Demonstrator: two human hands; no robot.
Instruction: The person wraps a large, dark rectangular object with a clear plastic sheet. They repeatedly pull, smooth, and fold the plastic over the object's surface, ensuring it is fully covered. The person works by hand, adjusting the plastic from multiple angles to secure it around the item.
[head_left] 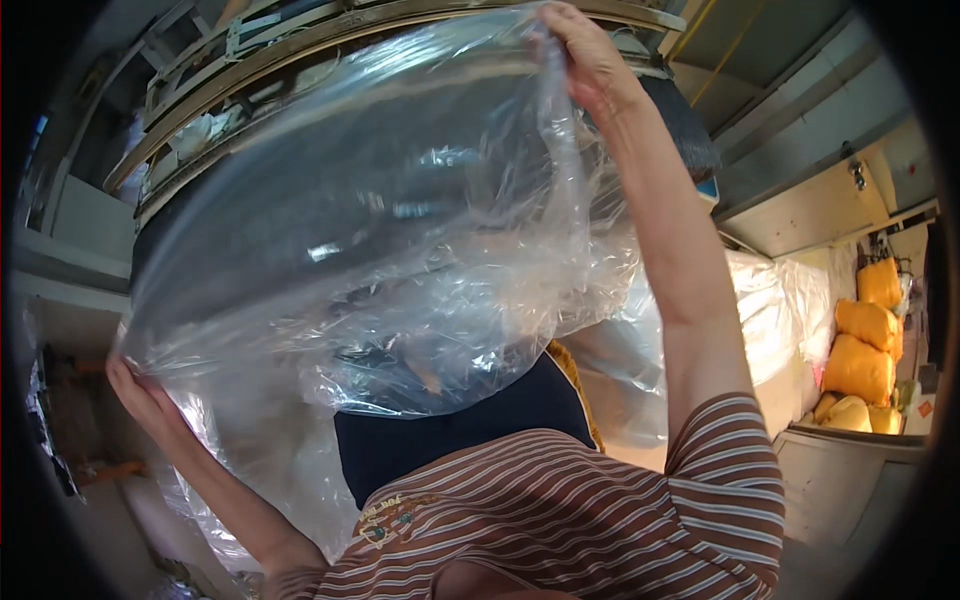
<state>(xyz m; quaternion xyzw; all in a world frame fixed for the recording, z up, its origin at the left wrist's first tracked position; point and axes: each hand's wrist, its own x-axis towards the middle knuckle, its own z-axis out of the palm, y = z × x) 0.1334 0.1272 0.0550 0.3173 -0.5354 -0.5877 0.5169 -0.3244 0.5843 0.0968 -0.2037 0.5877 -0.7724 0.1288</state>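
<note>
A large sheet of clear plastic film (350, 200) hangs stretched between my two hands, wrinkled and shiny. My right hand (585, 60) is raised at the upper right, closed on a gathered corner of the film. Down at the left, my left hand (145, 390) grips the opposite corner with its fingers closed. The lower part of the film bunches up in front of my dark apron (465, 435). Through the film a dark, flat surface shows, partly blurred by the plastic. Whether the film is a single layer or a bag, I cannot tell.
Behind the film runs a long machine frame (270, 70) with wooden and metal rails. At the right, more clear plastic (780, 310) is draped beside a stack of orange-yellow bundles (862, 345). A pale panel with a latch (815, 205) stands above them.
</note>
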